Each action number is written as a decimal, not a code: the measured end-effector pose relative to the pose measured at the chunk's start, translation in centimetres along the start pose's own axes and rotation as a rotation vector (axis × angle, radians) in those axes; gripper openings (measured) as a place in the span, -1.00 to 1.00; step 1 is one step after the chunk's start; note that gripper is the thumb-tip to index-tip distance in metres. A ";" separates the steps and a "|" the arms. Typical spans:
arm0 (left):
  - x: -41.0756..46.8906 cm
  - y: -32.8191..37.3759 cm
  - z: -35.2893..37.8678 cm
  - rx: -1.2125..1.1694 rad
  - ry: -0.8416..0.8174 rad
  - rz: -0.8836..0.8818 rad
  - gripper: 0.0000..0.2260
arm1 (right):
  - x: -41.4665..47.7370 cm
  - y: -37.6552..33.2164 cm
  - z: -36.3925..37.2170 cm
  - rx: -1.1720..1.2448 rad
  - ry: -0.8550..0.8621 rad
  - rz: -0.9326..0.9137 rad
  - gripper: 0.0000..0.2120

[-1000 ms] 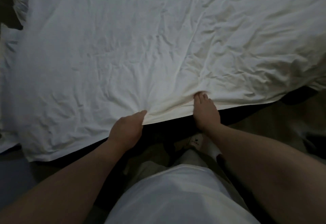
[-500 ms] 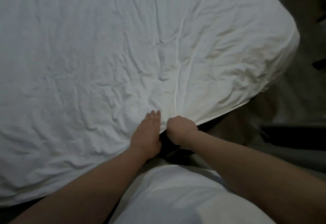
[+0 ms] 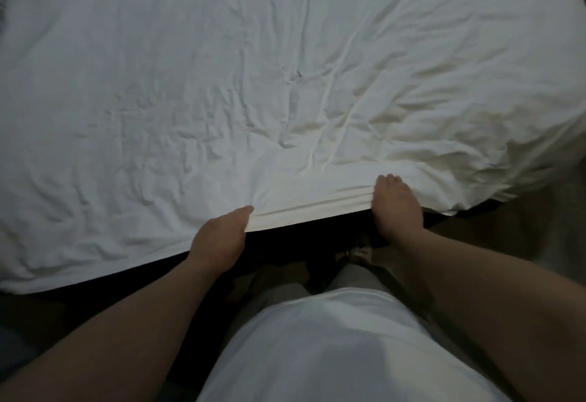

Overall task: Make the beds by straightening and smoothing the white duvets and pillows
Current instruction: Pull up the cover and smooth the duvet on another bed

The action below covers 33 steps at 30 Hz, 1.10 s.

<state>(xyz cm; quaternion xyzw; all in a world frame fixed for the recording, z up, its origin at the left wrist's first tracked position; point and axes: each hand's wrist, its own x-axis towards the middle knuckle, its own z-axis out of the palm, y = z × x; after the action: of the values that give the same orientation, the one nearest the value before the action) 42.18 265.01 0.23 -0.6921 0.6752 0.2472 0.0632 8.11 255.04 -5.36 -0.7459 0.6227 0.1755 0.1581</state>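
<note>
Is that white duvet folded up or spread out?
Spread out. The duvet lies flat though creased; left hand and right hand hold its near edge.

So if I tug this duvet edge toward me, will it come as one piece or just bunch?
Probably floppy: the duvet is creased all over and ridges up between the left hand and right hand. It likely bunches locally first. It looks puffy at the right corner, so probably light for its bulk.

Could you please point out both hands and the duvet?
left hand (image 3: 220, 237), head view, its back.
right hand (image 3: 396, 203), head view, its back.
white duvet (image 3: 222, 84), head view, wrinkled top.
</note>
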 end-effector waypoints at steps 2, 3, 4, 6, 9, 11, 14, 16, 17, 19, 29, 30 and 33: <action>0.4 1.2 0.5 0.053 -0.058 -0.053 -0.49 | -2.1 2.0 0.9 -0.058 -0.252 -0.169 -0.70; 0.5 1.8 0.8 0.114 -0.133 -0.103 -0.49 | -3.0 2.3 1.2 -0.076 -0.413 -0.263 -0.70; 0.5 2.3 1.0 0.157 -0.180 -0.156 -0.50 | -3.5 2.3 1.2 -0.086 -0.505 -0.322 -0.70; 0.5 3.7 1.8 0.129 -0.128 -0.211 -0.50 | -3.2 1.9 0.2 -0.026 -0.502 -0.372 -0.71; 1.6 8.0 3.2 0.059 -0.151 -0.101 -0.38 | -2.9 1.2 -2.2 0.057 -0.406 -0.377 -0.72; 3.1 12.4 4.3 0.024 -0.184 0.000 -0.26 | -3.5 0.8 -3.0 0.062 -0.347 -0.382 -0.73; 5.3 18.6 5.9 -0.009 -0.203 0.058 -0.30 | -4.9 1.1 -3.4 0.081 -0.260 -0.309 -0.75; 6.3 20.2 6.2 0.025 -0.181 0.019 -0.54 | -5.0 2.4 -3.5 0.087 -0.179 -0.254 -0.77; 6.4 20.4 5.9 0.067 -0.144 0.032 -0.62 | -4.7 3.4 -3.2 0.077 -0.139 -0.224 -0.77; 6.1 20.2 5.0 0.109 -0.098 0.132 -0.67 | -3.7 6.2 -2.6 0.041 -0.084 -0.200 -0.70; 5.9 19.2 2.6 0.369 -0.237 0.259 -0.68 | -8.2 13.9 2.2 -0.050 -0.526 -0.174 -0.73; 5.8 19.6 2.7 0.394 -0.261 0.217 -0.68 | -7.9 14.0 1.7 -0.035 -0.536 -0.185 -0.73; 5.6 20.6 3.1 0.384 -0.263 0.107 -0.54 | -6.2 15.1 -1.6 -0.030 -0.449 -0.247 -0.73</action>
<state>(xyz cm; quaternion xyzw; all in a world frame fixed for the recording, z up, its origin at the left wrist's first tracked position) 21.32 259.61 0.19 -0.5924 0.7315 0.2053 0.2681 -7.62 257.12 -1.33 -0.7608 0.4738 0.3252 0.3016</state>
